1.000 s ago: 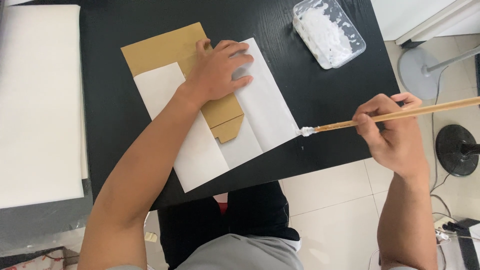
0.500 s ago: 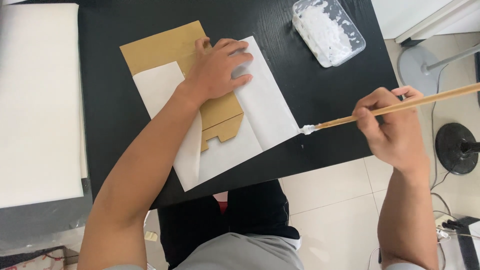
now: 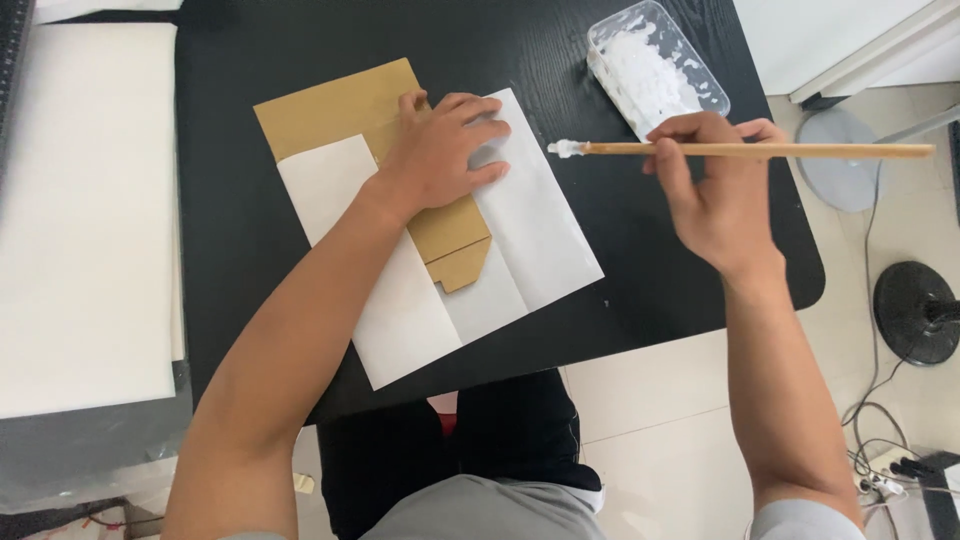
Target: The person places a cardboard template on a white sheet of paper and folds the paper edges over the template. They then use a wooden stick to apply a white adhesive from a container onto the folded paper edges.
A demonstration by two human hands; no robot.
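Paste clings to the tip of the long wooden brush point(image 3: 750, 150) my right hand point(image 3: 722, 195) pinches above the black counter point(image 3: 250, 230). My left hand point(image 3: 440, 150) lies flat, fingers spread, pinning the brown paper envelope point(image 3: 345, 105) on white sheets point(image 3: 540, 220); I'd keep that pressure steady and stroke thinly. A clear plastic paste tub point(image 3: 655, 70) sits just beyond.

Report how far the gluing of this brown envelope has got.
Done: the brown paper piece lies folded on the white sheet, pinned by the left hand. In hand: the right hand holds a paste-tipped brush beside the paste tub. Left: the flap looks unpasted.
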